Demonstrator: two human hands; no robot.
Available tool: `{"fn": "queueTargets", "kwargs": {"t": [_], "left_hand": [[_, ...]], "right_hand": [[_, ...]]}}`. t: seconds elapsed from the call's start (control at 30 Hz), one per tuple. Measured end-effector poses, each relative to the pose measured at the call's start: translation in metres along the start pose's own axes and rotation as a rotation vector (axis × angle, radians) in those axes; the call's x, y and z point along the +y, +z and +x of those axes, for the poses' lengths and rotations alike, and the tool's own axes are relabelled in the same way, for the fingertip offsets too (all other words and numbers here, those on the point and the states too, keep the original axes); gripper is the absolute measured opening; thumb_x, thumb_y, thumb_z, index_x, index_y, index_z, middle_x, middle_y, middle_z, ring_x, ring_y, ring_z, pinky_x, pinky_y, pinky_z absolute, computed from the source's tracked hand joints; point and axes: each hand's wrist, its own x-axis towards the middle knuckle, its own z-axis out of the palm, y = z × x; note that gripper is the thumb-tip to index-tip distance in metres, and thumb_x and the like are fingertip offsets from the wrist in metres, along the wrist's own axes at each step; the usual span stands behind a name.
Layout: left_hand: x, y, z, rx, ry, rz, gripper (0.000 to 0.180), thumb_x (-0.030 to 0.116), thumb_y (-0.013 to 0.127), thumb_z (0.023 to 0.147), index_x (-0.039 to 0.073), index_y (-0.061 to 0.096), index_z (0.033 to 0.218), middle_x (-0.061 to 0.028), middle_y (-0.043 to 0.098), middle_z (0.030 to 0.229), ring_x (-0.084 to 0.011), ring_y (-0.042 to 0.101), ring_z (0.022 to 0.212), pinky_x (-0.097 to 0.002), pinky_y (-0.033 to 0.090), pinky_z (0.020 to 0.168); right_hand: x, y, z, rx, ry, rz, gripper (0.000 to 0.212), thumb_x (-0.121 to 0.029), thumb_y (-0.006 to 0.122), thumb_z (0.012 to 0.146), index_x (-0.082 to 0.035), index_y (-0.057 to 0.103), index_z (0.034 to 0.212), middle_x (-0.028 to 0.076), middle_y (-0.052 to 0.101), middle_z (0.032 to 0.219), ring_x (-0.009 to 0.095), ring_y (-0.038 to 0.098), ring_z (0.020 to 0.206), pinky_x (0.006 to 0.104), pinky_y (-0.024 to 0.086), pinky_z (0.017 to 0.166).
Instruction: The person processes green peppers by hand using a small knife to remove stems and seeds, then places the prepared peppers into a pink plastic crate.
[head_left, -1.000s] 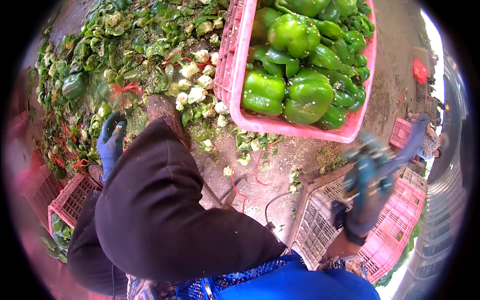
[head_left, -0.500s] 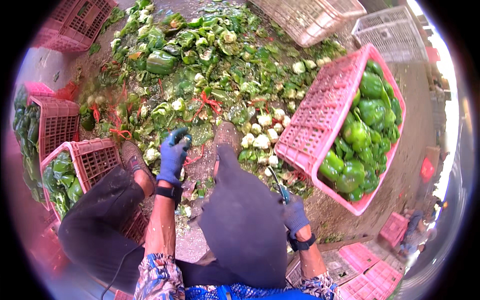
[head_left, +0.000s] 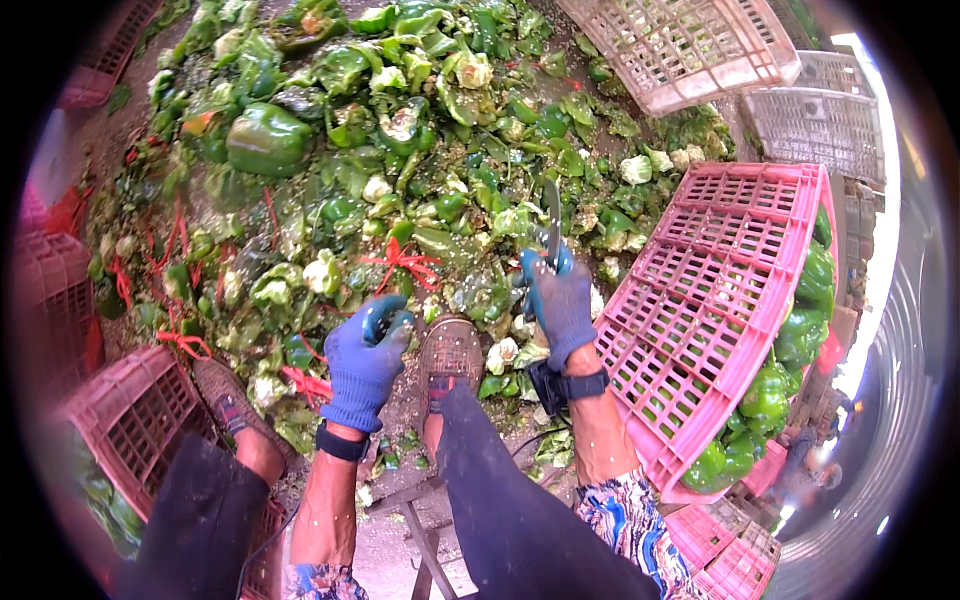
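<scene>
My right hand [head_left: 562, 305], in a blue glove with teal fingertips, grips a knife [head_left: 553, 215] with its narrow blade pointing up and away. My left hand [head_left: 368, 355], gloved alike, hovers left of it with the fingers curled in; whatever they hold, if anything, is hidden. Beyond both hands spreads a heap of pepper scraps [head_left: 400, 130], cut tops and leaves. A large whole green pepper [head_left: 268, 140] lies at its far left. Beside my right forearm leans a pink crate [head_left: 720, 290] with green peppers [head_left: 770, 400] inside.
Red ties [head_left: 400, 265] lie among the scraps. Another pink crate [head_left: 135, 425] stands by my left foot. Pale crates [head_left: 690, 50] stand at the far right, more pink ones [head_left: 720, 550] at the lower right. My shoe [head_left: 448, 360] is between my hands.
My right hand has moved up and inward, bringing the knife over the scraps. My left hand sits slightly lower and further right. The view has shifted; the right crate now shows its slatted underside more.
</scene>
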Motion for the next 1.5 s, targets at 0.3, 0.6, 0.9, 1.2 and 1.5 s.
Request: {"fn": "queueTargets", "kwargs": {"t": [0.3, 0.6, 0.9, 1.2, 1.5], "left_hand": [[0.081, 0.077, 0.105, -0.163, 0.186, 1.021, 0.064, 0.028, 0.078, 0.092, 0.02, 0.058, 0.152, -0.0147, 0.079, 0.103, -0.0364, 0.076, 0.092, -0.0476, 0.059, 0.079], [0.024, 0.024, 0.035, -0.134, 0.34, 0.917, 0.037, 0.023, 0.077, 0.09, 0.014, 0.074, 0.126, -0.0138, 0.076, 0.096, -0.0352, 0.073, 0.086, -0.0455, 0.056, 0.076], [-0.006, 0.011, -0.007, -0.094, 0.263, 0.514, 0.037, 0.01, 0.078, 0.094, 0.005, 0.076, 0.131, -0.0155, 0.081, 0.113, -0.0218, 0.079, 0.094, -0.0355, 0.061, 0.084], [-0.009, 0.011, 0.005, -0.095, 0.158, 0.361, 0.035, 0.017, 0.078, 0.094, 0.008, 0.076, 0.128, -0.0185, 0.079, 0.111, -0.0325, 0.078, 0.094, -0.0409, 0.061, 0.083], [0.039, 0.019, 0.015, -0.122, -0.06, 0.017, 0.039, 0.008, 0.075, 0.098, 0.002, 0.073, 0.137, -0.0074, 0.076, 0.123, -0.0129, 0.07, 0.108, -0.0297, 0.057, 0.094]], "right_hand": [[-0.005, 0.016, 0.067, -0.241, -0.249, -0.287, 0.059, -0.036, 0.082, 0.091, -0.004, 0.067, 0.138, 0.023, 0.078, 0.1, 0.031, 0.076, 0.088, 0.044, 0.062, 0.081], [0.015, 0.029, -0.002, -0.358, -0.406, -0.328, 0.042, -0.028, 0.08, 0.093, -0.009, 0.074, 0.13, 0.023, 0.075, 0.085, 0.034, 0.075, 0.074, 0.0434, 0.061, 0.071], [-0.019, 0.006, 0.045, 0.049, -0.449, -0.414, 0.052, -0.033, 0.081, 0.093, 0.0, 0.071, 0.131, 0.017, 0.075, 0.081, 0.029, 0.073, 0.069, 0.0414, 0.061, 0.072], [0.003, 0.047, 0.051, -0.014, -0.38, -0.98, 0.066, -0.05, 0.077, 0.091, -0.018, 0.064, 0.148, 0.023, 0.077, 0.108, 0.042, 0.076, 0.093, 0.0502, 0.061, 0.082], [0.01, 0.019, 0.058, 0.061, -0.171, 0.078, 0.044, -0.022, 0.081, 0.097, 0.0, 0.071, 0.134, 0.002, 0.069, 0.077, 0.012, 0.064, 0.059, 0.0303, 0.055, 0.055]]}}
